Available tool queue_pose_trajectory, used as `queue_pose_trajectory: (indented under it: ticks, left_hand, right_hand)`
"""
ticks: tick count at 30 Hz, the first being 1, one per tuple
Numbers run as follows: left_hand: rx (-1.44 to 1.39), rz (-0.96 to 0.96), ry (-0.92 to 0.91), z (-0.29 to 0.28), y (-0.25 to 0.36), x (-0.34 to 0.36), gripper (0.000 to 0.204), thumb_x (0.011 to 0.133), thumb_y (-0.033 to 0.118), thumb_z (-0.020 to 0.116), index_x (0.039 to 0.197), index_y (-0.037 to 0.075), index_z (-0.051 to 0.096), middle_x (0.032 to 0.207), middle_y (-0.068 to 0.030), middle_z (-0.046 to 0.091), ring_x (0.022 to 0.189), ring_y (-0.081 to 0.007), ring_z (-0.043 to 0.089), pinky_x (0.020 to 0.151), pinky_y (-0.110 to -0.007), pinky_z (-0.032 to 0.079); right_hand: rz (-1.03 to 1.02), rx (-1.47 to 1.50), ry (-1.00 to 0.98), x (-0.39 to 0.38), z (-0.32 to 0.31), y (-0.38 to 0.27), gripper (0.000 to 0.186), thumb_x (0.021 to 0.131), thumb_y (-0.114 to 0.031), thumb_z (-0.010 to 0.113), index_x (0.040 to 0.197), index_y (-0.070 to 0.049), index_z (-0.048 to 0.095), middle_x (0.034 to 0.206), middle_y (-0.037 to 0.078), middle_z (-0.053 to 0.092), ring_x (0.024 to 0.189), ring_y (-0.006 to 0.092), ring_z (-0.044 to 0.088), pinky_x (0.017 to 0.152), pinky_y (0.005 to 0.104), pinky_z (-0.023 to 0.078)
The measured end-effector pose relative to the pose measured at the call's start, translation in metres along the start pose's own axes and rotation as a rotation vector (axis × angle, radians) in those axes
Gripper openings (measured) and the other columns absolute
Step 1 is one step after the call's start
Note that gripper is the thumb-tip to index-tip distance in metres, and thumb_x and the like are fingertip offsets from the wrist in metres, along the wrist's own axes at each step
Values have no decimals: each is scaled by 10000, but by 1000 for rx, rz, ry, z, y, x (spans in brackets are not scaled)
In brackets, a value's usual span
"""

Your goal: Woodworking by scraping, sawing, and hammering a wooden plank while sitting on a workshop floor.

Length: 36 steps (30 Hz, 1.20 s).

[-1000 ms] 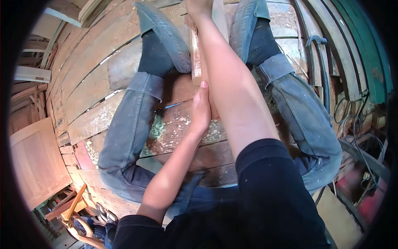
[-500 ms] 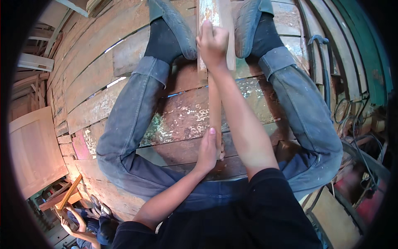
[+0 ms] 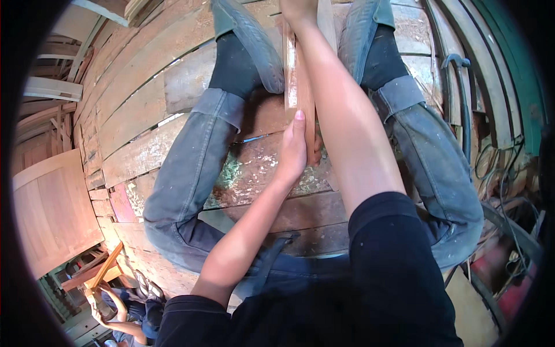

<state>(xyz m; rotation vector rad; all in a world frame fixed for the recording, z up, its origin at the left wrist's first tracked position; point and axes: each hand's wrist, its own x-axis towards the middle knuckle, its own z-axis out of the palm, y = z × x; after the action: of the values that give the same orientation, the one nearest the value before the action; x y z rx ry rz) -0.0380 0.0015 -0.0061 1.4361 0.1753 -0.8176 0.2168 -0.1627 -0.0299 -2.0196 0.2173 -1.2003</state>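
A narrow wooden strip (image 3: 306, 95) runs away from me between my feet. My left hand (image 3: 293, 151) is closed around its near part, with the thumb stretched along the top and fingertips showing on the right side. My right hand (image 3: 299, 10) is at the upper edge of the view, over the far part of the strip. Its fingers are cut off by that edge. A wooden piece with chipped white paint (image 3: 292, 78) lies along the strip, beside and partly under it, flanked by my shoes (image 3: 259, 49).
I sit on a worn plank floor (image 3: 139, 104) with gaps, my jeans-clad legs bent outward. A hammer (image 3: 464, 98) and long boards (image 3: 483, 69) lie at right, near cables (image 3: 503, 173). A wooden panel (image 3: 58, 208) stands at left. Another person (image 3: 130, 312) handles wood at lower left.
Both my hands have moved away from me along with the strip. My right hand has partly left the view at the top, and my right arm is stretched further.
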Motion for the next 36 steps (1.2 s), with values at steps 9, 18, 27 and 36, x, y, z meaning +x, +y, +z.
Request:
queue_pose_trajectory:
  ticks: [9, 18, 27, 36]
  left_hand:
    - [8, 61, 79, 6, -64, -105, 438, 1030, 421, 264, 924, 58, 487, 594, -18, 446, 438, -94, 417, 403, -241, 363]
    - [41, -63, 45, -9, -53, -72, 489, 1032, 414, 262, 1015, -1, 521, 814, -55, 535, 675, -111, 502, 595, -252, 418]
    - [147, 325, 69, -2, -27, -7, 528, 1017, 436, 322, 1128, -38, 525, 775, -73, 615, 659, -132, 569, 574, -259, 460]
    - [79, 69, 149, 3, -66, -105, 451, 1021, 441, 292, 825, 70, 458, 587, -22, 451, 404, -111, 417, 376, -252, 353]
  right_hand:
    - [264, 299, -55, -101, -93, -114, 516, 942, -244, 474, 525, 60, 456, 431, 151, 389, 400, 150, 372, 436, 393, 318]
    - [416, 514, 46, -79, -75, -90, 520, 922, -253, 475, 519, 75, 454, 469, 240, 394, 378, 297, 433, 444, 421, 333]
    - [436, 258, 3, -20, -4, -35, 248, 860, -188, 542, 901, 39, 634, 716, 242, 613, 688, 447, 593, 647, 473, 476]
    - [469, 616, -44, -121, -85, -103, 517, 966, -224, 449, 480, -65, 373, 443, -2, 378, 383, 82, 362, 379, 269, 272]
